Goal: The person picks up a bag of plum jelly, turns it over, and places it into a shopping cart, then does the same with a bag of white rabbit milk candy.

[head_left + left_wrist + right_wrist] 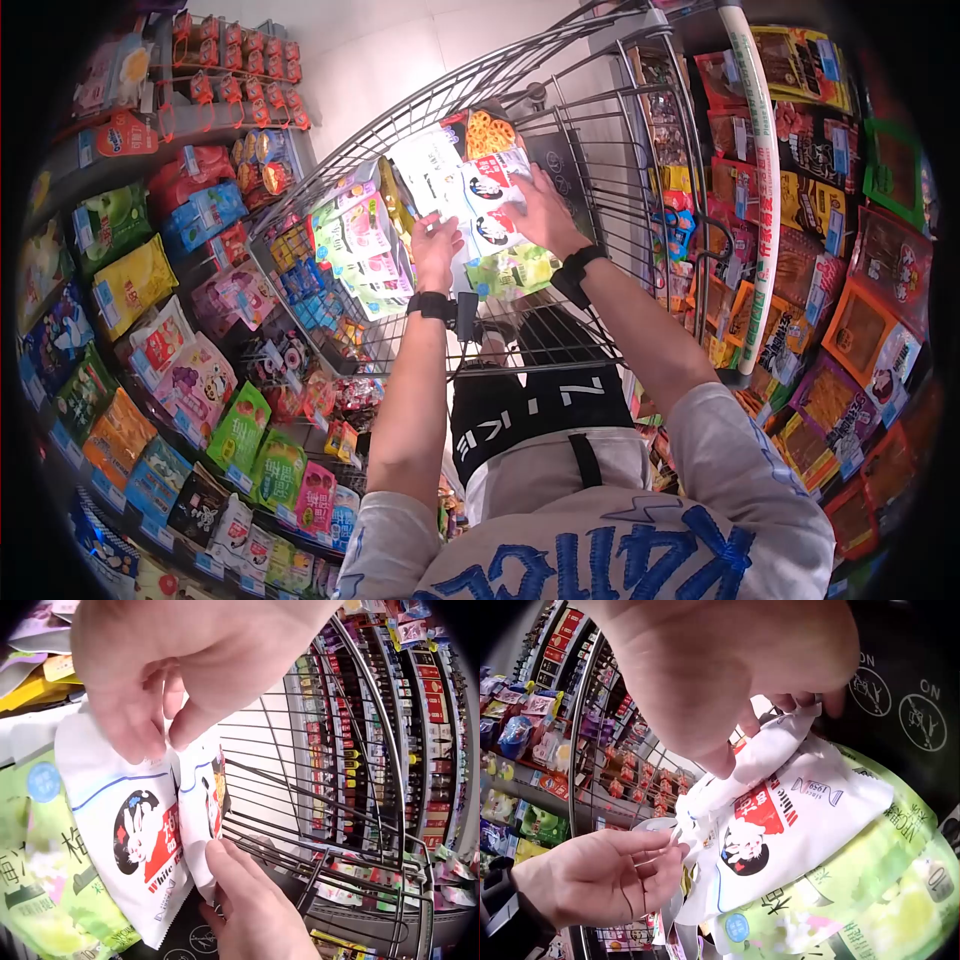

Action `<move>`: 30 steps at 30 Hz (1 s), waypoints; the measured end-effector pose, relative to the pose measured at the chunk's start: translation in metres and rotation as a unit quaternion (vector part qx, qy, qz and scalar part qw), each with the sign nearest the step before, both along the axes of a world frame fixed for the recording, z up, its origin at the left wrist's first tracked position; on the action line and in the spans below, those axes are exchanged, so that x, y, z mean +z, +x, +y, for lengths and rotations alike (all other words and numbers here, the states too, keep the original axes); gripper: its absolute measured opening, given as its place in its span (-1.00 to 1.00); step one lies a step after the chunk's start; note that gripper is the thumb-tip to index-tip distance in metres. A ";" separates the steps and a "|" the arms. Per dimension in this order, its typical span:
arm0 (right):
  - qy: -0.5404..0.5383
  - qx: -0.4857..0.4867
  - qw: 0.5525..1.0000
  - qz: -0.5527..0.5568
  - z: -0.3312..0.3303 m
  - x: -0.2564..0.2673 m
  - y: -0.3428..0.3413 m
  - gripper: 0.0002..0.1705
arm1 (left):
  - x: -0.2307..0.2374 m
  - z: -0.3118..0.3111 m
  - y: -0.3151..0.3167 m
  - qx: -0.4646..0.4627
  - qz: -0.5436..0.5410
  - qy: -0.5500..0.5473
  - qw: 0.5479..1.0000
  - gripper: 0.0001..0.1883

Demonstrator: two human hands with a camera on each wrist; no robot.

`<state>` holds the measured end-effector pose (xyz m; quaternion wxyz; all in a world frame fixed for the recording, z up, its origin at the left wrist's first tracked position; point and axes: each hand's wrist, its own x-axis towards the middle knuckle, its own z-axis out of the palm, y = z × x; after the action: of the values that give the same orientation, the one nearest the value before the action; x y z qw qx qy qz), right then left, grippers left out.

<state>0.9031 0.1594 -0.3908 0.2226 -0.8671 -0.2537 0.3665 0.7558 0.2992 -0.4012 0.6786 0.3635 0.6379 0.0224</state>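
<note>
Two white candy bags with rabbit logos, a front bag [135,825] and a rear bag [196,825], stand side by side in the shopping cart. My left hand [437,245] pinches the top edge of the white bags, with thumb and fingertips close together in the left wrist view. On the other side, my right hand [545,215] grips the rear bag near its far end, fingers bent over it. Behind the front bag in the right wrist view lies a green pack [900,900]. Part of the rear bag is hidden by my right hand.
Pink and white packs [365,235] and a pretzel-picture bag [490,135] sit in the cart beside the candy. A black panel [565,165] lines one side. The cart's handle [765,160] is at right. Shelves of snack packs [140,285] flank the cart.
</note>
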 end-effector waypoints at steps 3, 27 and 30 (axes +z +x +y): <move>0.002 0.021 0.999 -0.042 0.002 0.000 -0.001 -0.27 | 0.006 0.003 -0.010 0.015 -0.015 -0.005 1.000 -0.58; -0.005 0.242 0.969 -0.052 0.034 0.126 -0.192 -0.09 | 0.182 -0.011 -0.302 0.200 -0.130 0.088 0.967 -0.77; 0.017 0.273 0.961 -0.036 0.031 0.150 -0.245 -0.03 | 0.196 -0.038 -0.358 0.238 -0.128 0.098 0.958 -0.74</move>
<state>0.6580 0.1903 -0.2412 0.1194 -0.7733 -0.4951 0.3776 0.3978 0.2612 -0.2054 0.6906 0.2600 0.6083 0.2924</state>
